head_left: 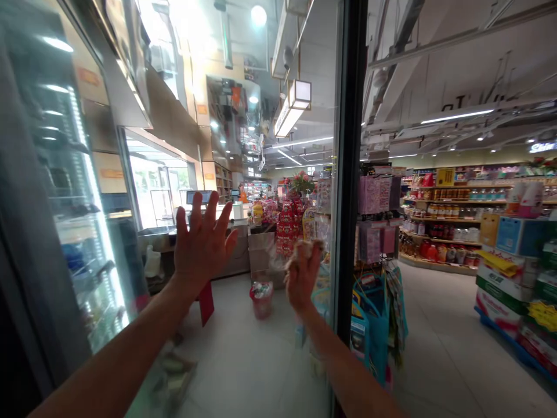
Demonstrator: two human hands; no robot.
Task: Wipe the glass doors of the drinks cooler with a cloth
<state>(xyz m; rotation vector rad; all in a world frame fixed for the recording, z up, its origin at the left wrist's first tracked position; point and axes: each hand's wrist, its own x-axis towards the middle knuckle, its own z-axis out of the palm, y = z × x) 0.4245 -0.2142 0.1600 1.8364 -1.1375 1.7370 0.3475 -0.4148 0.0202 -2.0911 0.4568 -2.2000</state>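
Note:
A large glass door (243, 139) stands right in front of me, bounded on the right by a dark frame (351, 174). My left hand (200, 241) is raised with its fingers spread; it appears to lie flat on the glass and holds nothing. Lower and to the right, my right hand (301, 281) presses a crumpled beige cloth (307, 251) to the pane, close to the frame. Motion smears the cloth and fingers slightly.
Behind the glass are a counter (232, 249), a pink bin (261, 301) and a red goods display (289, 226). Right of the frame hang racks of packets (374, 194) and blue bags (372, 313). Stacked cartons (507, 290) and stocked shelves (452, 217) stand farther right.

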